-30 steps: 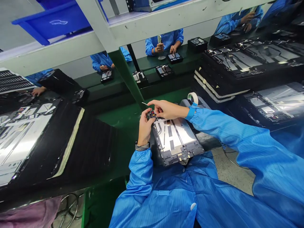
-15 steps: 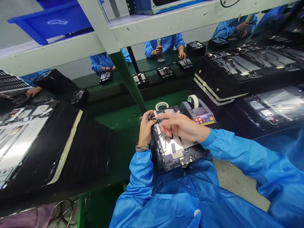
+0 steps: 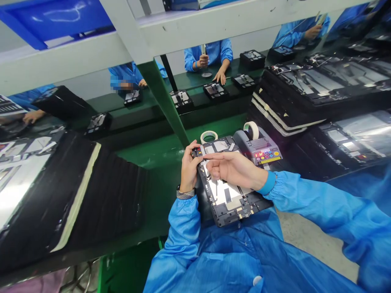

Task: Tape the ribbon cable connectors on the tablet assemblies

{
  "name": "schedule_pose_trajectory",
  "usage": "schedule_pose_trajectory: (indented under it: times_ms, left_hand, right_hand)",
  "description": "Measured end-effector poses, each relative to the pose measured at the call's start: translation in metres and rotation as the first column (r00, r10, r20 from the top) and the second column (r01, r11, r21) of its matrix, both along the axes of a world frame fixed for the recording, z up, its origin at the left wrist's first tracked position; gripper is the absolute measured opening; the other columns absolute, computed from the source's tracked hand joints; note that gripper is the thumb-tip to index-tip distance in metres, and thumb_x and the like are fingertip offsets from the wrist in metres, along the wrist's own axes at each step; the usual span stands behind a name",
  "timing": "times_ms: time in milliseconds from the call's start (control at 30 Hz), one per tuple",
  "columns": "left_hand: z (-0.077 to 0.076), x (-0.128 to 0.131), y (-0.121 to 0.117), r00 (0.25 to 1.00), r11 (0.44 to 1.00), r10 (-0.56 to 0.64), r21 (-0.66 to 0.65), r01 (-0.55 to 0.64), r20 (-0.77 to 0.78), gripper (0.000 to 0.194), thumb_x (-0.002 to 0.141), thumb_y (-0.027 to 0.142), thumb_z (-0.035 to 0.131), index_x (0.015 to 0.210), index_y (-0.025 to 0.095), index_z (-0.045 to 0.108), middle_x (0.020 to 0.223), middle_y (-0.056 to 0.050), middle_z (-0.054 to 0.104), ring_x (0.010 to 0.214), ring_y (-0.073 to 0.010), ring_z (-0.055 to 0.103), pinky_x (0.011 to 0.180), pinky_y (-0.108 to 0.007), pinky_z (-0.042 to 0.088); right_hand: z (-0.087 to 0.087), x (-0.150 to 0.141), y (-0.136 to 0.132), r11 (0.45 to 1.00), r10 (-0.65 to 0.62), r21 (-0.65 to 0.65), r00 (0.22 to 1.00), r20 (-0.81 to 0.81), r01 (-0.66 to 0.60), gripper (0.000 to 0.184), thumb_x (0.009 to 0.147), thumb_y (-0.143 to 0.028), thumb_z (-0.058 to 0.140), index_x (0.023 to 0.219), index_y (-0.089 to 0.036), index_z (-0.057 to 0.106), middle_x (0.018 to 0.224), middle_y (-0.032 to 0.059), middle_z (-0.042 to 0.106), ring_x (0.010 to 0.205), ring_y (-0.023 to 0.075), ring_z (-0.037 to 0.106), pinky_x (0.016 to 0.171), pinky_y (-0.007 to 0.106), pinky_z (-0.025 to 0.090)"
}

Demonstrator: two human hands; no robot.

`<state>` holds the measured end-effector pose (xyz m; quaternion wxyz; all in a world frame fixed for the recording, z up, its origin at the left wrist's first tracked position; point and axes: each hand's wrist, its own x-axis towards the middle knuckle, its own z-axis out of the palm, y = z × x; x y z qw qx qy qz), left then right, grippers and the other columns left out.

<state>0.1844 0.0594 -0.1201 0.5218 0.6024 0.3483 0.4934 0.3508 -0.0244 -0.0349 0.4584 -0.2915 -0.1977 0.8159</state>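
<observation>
Left hand (image 3: 188,169) pinches an opened tablet (image 3: 233,203) by one corner.
Likely stiff, fragile; best held by edges. Right hand (image 3: 241,169) half-curled beside that grip, contents unclear.

From the wearer's head, the single view looks forward and down, close above the opened, flat black tablet with a silvery inner plate (image 3: 233,203), past the shiny blue fabric coat (image 3: 226,264) below it to the long white beam (image 3: 183,32) beyond
</observation>
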Motion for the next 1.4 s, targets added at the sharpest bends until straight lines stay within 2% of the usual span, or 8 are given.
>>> schedule_pose_trajectory:
  times_ms: [733, 900, 967, 1033, 1100, 1167, 1267, 1400]
  left_hand:
    - [0.002, -0.008, 0.000, 0.969, 0.977, 0.091, 0.207, -0.043, -0.231, 0.018, 0.089, 0.017, 0.061, 0.098, 0.028, 0.073, 0.150, -0.002, 0.061, 0.147, -0.0324, 0.047, 0.128, -0.057, 0.030]
    - [0.003, -0.008, 0.001, 0.974, 0.985, 0.056, 0.173, -0.018, -0.219, 0.021, 0.087, 0.015, 0.061, 0.100, 0.028, 0.074, 0.150, -0.002, 0.061, 0.147, -0.0329, 0.048, 0.127, -0.057, 0.030]
    - [0.003, -0.008, 0.001, 0.974, 0.985, 0.053, 0.171, -0.015, -0.219, 0.021, 0.087, 0.015, 0.061, 0.099, 0.028, 0.074, 0.150, -0.002, 0.062, 0.147, -0.0332, 0.048, 0.127, -0.057, 0.031]
    - [0.002, -0.008, 0.002, 0.975, 0.985, 0.052, 0.172, -0.014, -0.217, 0.021, 0.087, 0.015, 0.062, 0.098, 0.028, 0.074, 0.149, -0.002, 0.062, 0.146, -0.0334, 0.049, 0.127, -0.057, 0.031]
    - [0.001, -0.008, 0.002, 0.977, 0.986, 0.047, 0.167, -0.012, -0.206, 0.021, 0.086, 0.016, 0.063, 0.099, 0.028, 0.075, 0.149, -0.002, 0.062, 0.146, -0.0330, 0.049, 0.127, -0.056, 0.032]
    - [0.000, -0.007, 0.003, 0.981, 0.988, 0.038, 0.154, -0.009, -0.190, 0.020, 0.086, 0.016, 0.063, 0.098, 0.028, 0.074, 0.149, -0.001, 0.062, 0.147, -0.0322, 0.048, 0.127, -0.055, 0.032]
    - [-0.001, -0.008, 0.005, 0.984, 0.991, 0.036, 0.134, -0.012, -0.176, 0.017, 0.085, 0.017, 0.064, 0.095, 0.028, 0.073, 0.148, -0.001, 0.063, 0.147, -0.0318, 0.048, 0.127, -0.054, 0.032]
    - [-0.002, -0.009, 0.007, 0.983, 0.991, 0.029, 0.135, -0.004, -0.182, 0.018, 0.085, 0.018, 0.065, 0.096, 0.028, 0.075, 0.147, -0.002, 0.064, 0.147, -0.0325, 0.048, 0.127, -0.056, 0.031]
  right_hand:
    - [0.016, -0.003, 0.000, 0.991, -0.044, -0.128, 0.998, -0.037, 0.038, 0.029, 0.101, -0.029, 0.046, 0.112, -0.012, 0.067, 0.077, 0.0067, 0.071, 0.055, 0.0140, 0.053, 0.057, 0.028, 0.045]
    - [0.014, 0.004, -0.009, 0.992, 0.120, 0.012, 0.974, 0.192, -0.124, 0.037, 0.096, -0.033, 0.051, 0.122, -0.012, 0.068, 0.078, 0.0077, 0.075, 0.052, 0.0158, 0.058, 0.054, 0.029, 0.047]
    - [0.014, 0.012, -0.007, 0.962, 0.090, 0.185, 0.869, 0.486, -0.203, 0.040, 0.096, -0.034, 0.054, 0.127, -0.014, 0.070, 0.075, 0.0066, 0.075, 0.053, 0.0173, 0.060, 0.055, 0.030, 0.047]
    - [0.013, 0.021, 0.000, 0.878, -0.133, 0.386, 0.631, 0.764, -0.282, 0.037, 0.096, -0.029, 0.055, 0.124, -0.016, 0.074, 0.077, 0.0062, 0.076, 0.060, 0.0183, 0.063, 0.061, 0.030, 0.048]
    - [0.012, 0.028, 0.011, 0.747, -0.393, 0.512, 0.338, 0.855, -0.425, 0.036, 0.094, -0.020, 0.054, 0.122, -0.020, 0.078, 0.091, 0.0072, 0.078, 0.075, 0.0201, 0.067, 0.072, 0.031, 0.049]
    - [0.010, 0.033, 0.024, 0.619, -0.544, 0.507, 0.139, 0.828, -0.600, 0.046, 0.093, -0.012, 0.051, 0.129, -0.025, 0.077, 0.105, 0.0071, 0.079, 0.089, 0.0218, 0.068, 0.079, 0.032, 0.047]
    - [0.005, 0.035, 0.039, 0.507, -0.623, 0.386, -0.018, 0.782, -0.771, 0.056, 0.092, -0.006, 0.049, 0.138, -0.029, 0.072, 0.104, 0.0076, 0.077, 0.090, 0.0220, 0.065, 0.075, 0.030, 0.042]
    - [0.001, 0.035, 0.044, 0.435, -0.651, 0.253, -0.108, 0.751, -0.864, 0.048, 0.092, -0.009, 0.053, 0.131, -0.025, 0.075, 0.099, 0.0099, 0.074, 0.084, 0.0218, 0.062, 0.067, 0.031, 0.032]
